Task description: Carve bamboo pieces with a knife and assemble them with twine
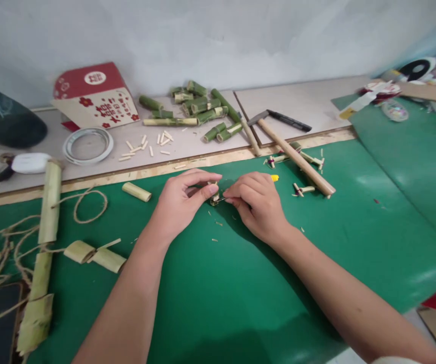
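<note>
My left hand [182,202] and my right hand [256,202] meet over the green mat [210,288], fingertips pinched together. Between them sits a small bamboo piece [215,198], held by my left thumb and fingers. My right hand pinches a thin pin-like thing at that piece, and a yellow tip [274,178] shows just behind its knuckles. A short bamboo tube [136,191] lies to the left of my left hand.
A hammer [294,154] with a wooden handle lies at the right, small bamboo assemblies [303,189] around it. Cut green bamboo sections [199,108], small sticks [145,146], a tape roll [88,145] and a red box [94,96] sit behind. Long bamboo pieces [49,202] and twine [89,205] lie left.
</note>
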Demonstrator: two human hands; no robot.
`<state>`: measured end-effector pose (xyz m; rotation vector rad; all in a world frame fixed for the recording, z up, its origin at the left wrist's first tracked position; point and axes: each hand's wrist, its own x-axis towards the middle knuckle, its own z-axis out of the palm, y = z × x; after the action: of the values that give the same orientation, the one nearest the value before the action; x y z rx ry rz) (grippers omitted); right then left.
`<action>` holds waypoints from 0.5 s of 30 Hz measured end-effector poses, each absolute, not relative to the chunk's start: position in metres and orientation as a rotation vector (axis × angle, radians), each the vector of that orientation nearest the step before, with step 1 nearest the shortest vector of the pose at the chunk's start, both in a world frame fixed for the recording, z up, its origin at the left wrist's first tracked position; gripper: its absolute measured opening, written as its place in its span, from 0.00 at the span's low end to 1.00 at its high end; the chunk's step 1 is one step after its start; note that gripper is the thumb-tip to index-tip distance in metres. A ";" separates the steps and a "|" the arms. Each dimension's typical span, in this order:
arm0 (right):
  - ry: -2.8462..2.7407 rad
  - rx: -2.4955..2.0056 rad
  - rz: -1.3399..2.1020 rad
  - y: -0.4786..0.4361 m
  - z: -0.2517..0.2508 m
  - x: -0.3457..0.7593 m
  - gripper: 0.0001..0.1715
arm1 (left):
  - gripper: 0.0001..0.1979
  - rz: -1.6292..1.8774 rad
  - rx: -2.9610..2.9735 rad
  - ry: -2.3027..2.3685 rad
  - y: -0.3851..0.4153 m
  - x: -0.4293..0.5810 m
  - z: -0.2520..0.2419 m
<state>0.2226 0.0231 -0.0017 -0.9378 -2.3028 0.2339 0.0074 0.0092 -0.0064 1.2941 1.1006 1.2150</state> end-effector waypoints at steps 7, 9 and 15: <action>-2.338 -0.956 0.233 0.023 0.001 0.218 0.08 | 0.07 1.203 1.277 1.075 0.009 0.006 -0.007; -2.355 -0.975 0.227 0.023 0.001 0.218 0.08 | 0.08 1.200 1.283 1.066 0.008 0.006 -0.008; -2.422 -1.004 0.264 0.021 0.003 0.217 0.09 | 0.08 1.206 1.299 1.062 0.008 0.006 -0.007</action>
<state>0.2171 0.0215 0.0032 -1.0038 -2.4221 0.2644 0.0056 0.0075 -0.0068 1.2988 1.0621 1.2055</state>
